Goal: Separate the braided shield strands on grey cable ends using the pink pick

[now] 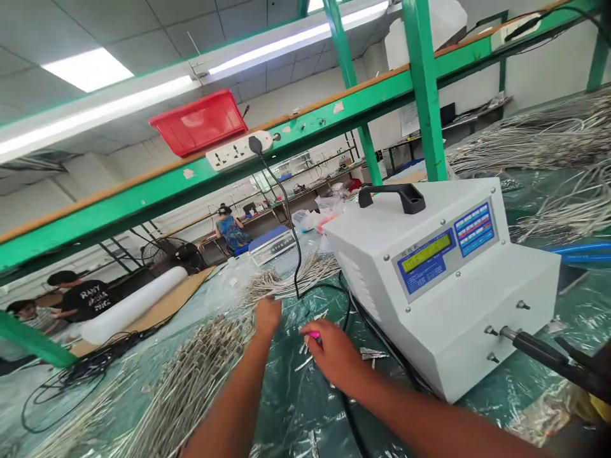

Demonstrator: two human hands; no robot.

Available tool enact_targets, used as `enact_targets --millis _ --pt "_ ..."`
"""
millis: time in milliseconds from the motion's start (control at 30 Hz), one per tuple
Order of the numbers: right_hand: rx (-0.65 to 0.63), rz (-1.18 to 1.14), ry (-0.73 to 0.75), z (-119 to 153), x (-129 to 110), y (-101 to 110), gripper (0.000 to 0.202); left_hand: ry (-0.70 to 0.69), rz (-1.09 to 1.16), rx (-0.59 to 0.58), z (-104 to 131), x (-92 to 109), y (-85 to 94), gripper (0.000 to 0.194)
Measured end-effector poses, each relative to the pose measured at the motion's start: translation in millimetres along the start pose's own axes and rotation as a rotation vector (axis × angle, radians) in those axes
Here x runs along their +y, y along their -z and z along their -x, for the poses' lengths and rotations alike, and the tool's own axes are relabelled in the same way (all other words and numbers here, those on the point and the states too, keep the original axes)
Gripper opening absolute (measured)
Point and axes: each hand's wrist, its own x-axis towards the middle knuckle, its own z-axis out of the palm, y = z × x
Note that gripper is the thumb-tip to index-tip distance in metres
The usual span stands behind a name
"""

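Bare forearms (405, 407) reach over the film-covered green worktop (291, 407). The right hand (334, 356) has its fingers closed around a small pink item (314, 334), near scattered silvery pieces (373, 353). The left hand (268, 316) is curled beside the ends of a grey cable bundle (203, 359); I cannot tell whether it grips anything. A white benchtop machine (382, 235) with a yellow display (426, 252) stands to their right.
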Motion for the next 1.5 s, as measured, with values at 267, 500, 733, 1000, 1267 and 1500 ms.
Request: enact_targets --millis 267,500,733,1000,1267,1500 --pt "0.025 -0.005 -0.043 4 -8 -4 0.024 -0.147 -0.234 -0.193 -17 1 -18.6 0.032" --pt "-0.043 -0.081 -0.011 7 -1 -1 0.031 -0.195 -0.381 -0.276 -12 25 -9.3 0.033" --pt "-0.142 -0.12 -0.05 2 12 0 0.042 -0.279 -0.484 -0.25 2 8 -10.9 0.035" --pt "-0.21 -0.097 -0.082 3 27 -2 0.043 -0.429 -0.552 -0.334 -11 17 -26.2 0.033" --pt "-0.14 -0.029 -0.183 -3 25 2 0.055 -0.517 -0.601 -0.384 -7 16 -27.6 0.034" --pt "-0.137 -0.097 -0.18 -1 22 4 0.054 -0.548 -0.57 -0.427 7 11 -1.7 0.033"
